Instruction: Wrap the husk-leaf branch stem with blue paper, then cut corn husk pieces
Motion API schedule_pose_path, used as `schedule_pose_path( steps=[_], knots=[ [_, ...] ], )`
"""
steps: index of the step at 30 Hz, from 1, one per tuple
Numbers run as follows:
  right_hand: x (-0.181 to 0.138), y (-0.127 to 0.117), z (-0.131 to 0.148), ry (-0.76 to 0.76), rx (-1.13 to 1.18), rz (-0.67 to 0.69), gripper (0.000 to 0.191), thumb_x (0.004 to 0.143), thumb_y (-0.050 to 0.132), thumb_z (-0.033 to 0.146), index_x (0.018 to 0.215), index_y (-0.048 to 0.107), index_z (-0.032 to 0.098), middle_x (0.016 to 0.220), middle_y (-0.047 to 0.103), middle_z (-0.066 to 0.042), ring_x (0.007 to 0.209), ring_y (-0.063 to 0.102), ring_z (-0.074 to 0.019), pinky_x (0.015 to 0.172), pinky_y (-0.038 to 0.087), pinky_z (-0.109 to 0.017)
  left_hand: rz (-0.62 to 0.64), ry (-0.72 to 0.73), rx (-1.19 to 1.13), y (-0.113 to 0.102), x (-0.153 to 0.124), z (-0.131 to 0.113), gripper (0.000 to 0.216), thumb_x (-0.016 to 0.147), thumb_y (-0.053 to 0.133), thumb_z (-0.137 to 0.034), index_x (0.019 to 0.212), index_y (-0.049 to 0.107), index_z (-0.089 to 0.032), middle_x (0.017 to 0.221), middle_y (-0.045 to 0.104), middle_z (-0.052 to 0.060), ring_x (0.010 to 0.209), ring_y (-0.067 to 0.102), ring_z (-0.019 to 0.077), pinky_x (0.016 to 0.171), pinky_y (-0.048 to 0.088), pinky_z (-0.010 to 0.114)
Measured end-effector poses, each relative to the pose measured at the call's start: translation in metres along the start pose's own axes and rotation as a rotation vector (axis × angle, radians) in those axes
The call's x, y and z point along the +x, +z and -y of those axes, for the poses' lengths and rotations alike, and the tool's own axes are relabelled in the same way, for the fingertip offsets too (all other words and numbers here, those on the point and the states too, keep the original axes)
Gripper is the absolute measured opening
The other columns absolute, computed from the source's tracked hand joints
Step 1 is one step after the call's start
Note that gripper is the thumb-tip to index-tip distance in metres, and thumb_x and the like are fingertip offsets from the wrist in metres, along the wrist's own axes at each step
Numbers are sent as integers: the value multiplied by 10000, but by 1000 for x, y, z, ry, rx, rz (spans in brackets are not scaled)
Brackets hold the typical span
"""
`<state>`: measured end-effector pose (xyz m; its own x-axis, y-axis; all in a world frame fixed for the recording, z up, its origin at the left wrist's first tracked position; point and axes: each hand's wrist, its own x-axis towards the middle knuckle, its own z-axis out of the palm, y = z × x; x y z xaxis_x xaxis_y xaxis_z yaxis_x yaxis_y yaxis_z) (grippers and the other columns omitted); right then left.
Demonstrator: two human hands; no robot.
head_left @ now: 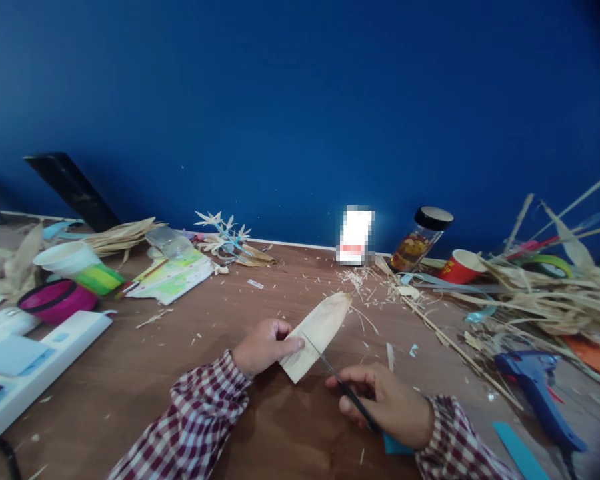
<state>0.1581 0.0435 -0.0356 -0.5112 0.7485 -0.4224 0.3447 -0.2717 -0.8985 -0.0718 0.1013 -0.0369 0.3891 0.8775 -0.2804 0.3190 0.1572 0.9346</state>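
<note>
I've got a blue glue gun (535, 387) at right, near the straw pile (540, 303). Red cup (461, 267) beside a jar (423, 240), pink bowl (55, 300) left.

I am bringing both arms in from the near edge, angling them toward each other. I am curling my left hand (265, 347) into a tight pinch, thumb pressing against the forefinger, knuckles facing up. I am holding my right hand (386, 403) nearer and further right, fingers folding inward in a closed grip, thumb lying on top, wrist bending slightly left.
</note>
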Motion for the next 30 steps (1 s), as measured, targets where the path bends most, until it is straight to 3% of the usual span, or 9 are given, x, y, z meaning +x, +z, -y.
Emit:
schedule_pose_path(
  steps=[30],
  knots=[
    [0, 2, 1, 24, 30, -26, 329, 739, 606, 359, 998, 609, 154, 548, 487, 45, 453, 422, -51, 416, 298, -139, 17, -2, -68, 0, 0, 0, 294, 652, 610, -415, 601, 586, -127, 508, 472, -35, 499, 382, 98, 479, 270, 224]
  ],
)
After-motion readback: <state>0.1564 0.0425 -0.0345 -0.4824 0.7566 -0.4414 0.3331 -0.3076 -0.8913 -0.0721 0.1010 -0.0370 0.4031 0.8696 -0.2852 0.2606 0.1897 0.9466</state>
